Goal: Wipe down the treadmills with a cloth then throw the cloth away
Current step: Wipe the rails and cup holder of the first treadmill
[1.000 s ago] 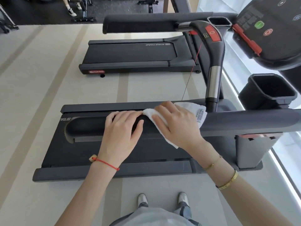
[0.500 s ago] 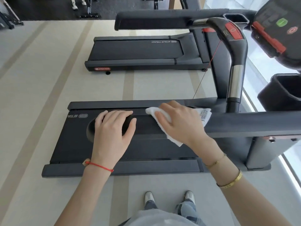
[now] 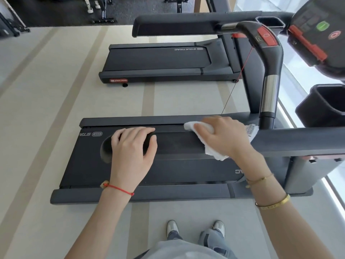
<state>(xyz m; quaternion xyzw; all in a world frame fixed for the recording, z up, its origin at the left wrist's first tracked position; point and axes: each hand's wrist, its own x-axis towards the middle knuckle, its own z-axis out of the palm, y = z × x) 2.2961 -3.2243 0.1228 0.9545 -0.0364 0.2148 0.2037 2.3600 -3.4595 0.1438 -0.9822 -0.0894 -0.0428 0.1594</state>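
Observation:
A dark grey treadmill [image 3: 93, 165] lies below me, its near padded handrail [image 3: 177, 144] running left to right across the middle of the head view. My left hand [image 3: 132, 148] wraps over the handrail's rounded left end. My right hand [image 3: 224, 137] presses a white cloth [image 3: 212, 152] with a printed label onto the handrail further right. The cloth wraps over the rail, and most of it is hidden under my palm. A second treadmill [image 3: 158, 60] stands parallel beyond the first.
The console [image 3: 317, 34] with green and red buttons and a black cup holder [image 3: 324, 105] are at the upper right. A curved upright [image 3: 268, 71] with a red patch rises between the handrails. Other gym equipment [image 3: 100, 10] stands at the back. My feet [image 3: 196, 228] are on pale flooring.
My right hand has slid the cloth rightward along the handrail, away from my left hand, opening a gap between them. The view has shifted a little to the left.

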